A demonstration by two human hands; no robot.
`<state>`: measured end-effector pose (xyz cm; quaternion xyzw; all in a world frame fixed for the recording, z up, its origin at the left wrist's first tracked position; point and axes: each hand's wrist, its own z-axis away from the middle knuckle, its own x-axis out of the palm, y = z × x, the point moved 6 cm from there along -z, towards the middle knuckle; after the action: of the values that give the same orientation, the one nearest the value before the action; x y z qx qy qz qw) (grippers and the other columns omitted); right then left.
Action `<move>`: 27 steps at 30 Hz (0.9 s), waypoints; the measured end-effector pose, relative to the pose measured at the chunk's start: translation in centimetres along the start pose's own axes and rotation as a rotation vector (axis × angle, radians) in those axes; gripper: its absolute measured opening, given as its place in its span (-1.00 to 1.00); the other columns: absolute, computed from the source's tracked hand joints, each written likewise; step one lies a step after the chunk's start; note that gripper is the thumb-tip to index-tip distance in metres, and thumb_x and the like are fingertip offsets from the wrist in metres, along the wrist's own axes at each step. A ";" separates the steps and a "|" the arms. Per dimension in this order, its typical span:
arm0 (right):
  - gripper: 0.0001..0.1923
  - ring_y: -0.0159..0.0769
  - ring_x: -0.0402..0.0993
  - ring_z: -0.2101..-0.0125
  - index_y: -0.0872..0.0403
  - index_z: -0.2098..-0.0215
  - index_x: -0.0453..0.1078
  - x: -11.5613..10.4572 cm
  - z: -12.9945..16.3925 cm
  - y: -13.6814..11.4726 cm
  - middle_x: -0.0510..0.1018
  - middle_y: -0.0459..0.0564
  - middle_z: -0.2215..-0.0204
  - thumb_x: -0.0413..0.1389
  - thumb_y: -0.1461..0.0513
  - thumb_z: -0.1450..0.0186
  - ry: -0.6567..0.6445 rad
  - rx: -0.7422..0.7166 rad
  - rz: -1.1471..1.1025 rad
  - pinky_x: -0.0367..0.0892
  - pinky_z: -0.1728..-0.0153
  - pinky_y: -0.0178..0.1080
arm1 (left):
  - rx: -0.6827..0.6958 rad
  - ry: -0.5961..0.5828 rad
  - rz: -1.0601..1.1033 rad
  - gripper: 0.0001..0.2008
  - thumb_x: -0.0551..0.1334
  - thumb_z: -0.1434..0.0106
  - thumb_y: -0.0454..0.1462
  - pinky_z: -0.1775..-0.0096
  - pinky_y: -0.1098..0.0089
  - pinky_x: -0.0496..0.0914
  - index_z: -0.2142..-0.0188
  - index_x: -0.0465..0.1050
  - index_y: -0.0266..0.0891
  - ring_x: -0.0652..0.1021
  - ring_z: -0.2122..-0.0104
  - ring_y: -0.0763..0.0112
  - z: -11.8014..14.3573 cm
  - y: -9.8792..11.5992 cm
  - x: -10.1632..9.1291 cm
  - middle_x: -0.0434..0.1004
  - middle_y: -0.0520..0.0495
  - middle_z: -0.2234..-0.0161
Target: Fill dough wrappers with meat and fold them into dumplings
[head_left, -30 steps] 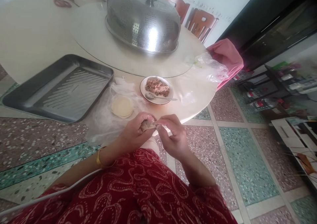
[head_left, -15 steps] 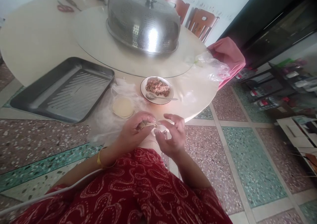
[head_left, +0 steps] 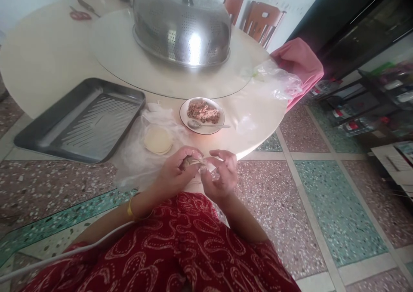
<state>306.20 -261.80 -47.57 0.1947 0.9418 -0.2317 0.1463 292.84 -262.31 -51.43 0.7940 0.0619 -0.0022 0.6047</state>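
Note:
My left hand (head_left: 174, 171) cups a small filled dumpling (head_left: 191, 161) at the near edge of the round table (head_left: 48, 55). My right hand (head_left: 219, 173) pinches the dumpling's wrapper edge from the right with thumb and fingertips. Just beyond my hands a stack of round dough wrappers (head_left: 158, 139) lies on a clear plastic sheet. A white bowl of brown minced filling (head_left: 202, 113) stands to its right, with a metal spoon (head_left: 206, 125) resting in it.
A grey metal tray (head_left: 58, 130) sits at the table's left edge. A perforated steel dome cover (head_left: 182, 25) stands on the turntable behind. A plastic bag (head_left: 277, 83) and pink cloth (head_left: 300, 64) lie at the right edge. Scissors (head_left: 79, 13) lie far back.
My right hand let go of the dumpling's edge for a moment with its fingers spread, then came back and pinches it again. The view shifted slightly.

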 end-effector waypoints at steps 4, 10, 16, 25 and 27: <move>-0.83 -0.27 0.46 0.26 0.00 0.28 0.42 0.3 0.6 0.6 0.49 -0.01 0.28 0.12 0.37 -0.20 -0.009 0.042 -0.030 0.46 0.29 -0.15 | -0.029 -0.027 -0.027 -0.94 0.20 -0.22 -0.30 0.33 0.47 0.39 0.28 0.35 -0.20 0.50 0.34 0.47 0.0 -0.4 0.2 0.51 -0.02 0.25; -0.83 -0.17 0.46 0.04 -0.08 0.22 0.48 0.8 1.4 4.0 0.55 0.00 0.12 0.06 0.13 -0.30 -0.088 0.550 -0.471 0.40 0.03 0.00 | -0.074 -0.061 -0.024 -0.91 0.20 -0.26 -0.25 0.37 0.43 0.39 0.25 0.37 -0.19 0.48 0.41 0.48 -0.1 -0.7 0.3 0.49 -0.03 0.22; -0.46 -0.12 0.47 -0.02 -0.01 0.00 0.40 5.0 3.8 2.9 0.55 0.03 -0.02 -0.14 -0.14 -0.32 -0.249 1.528 -1.473 0.31 -0.12 0.05 | 0.216 -0.364 -0.300 -0.91 0.14 -0.32 -0.28 0.20 0.35 0.43 0.22 0.41 -0.20 0.54 0.17 0.33 -0.1 1.1 2.2 0.54 -0.10 0.18; -0.52 -0.26 0.53 0.31 -0.02 0.06 0.39 4.6 3.9 2.2 0.59 -0.07 0.35 -0.18 -0.09 -0.36 -0.010 1.724 -1.620 0.47 0.15 -0.11 | 0.572 -0.498 -0.571 -0.94 0.21 -0.31 -0.25 0.02 0.18 0.33 0.27 0.45 -0.14 0.51 0.07 0.25 -1.8 2.9 3.1 0.57 -0.09 0.10; -0.52 -0.27 0.52 0.30 -0.02 0.09 0.39 4.4 3.8 2.1 0.58 -0.06 0.34 -0.20 -0.10 -0.37 0.010 1.740 -1.619 0.47 0.19 -0.13 | 0.603 -0.532 -0.592 -0.96 0.24 -0.29 -0.24 0.02 0.17 0.31 0.26 0.46 -0.10 0.51 0.08 0.24 -2.2 3.2 3.2 0.58 -0.05 0.12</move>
<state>303.92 -260.64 -53.21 -0.4224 0.3178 -0.8177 -0.2279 296.18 -260.67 -48.05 0.8537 0.1250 -0.3941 0.3167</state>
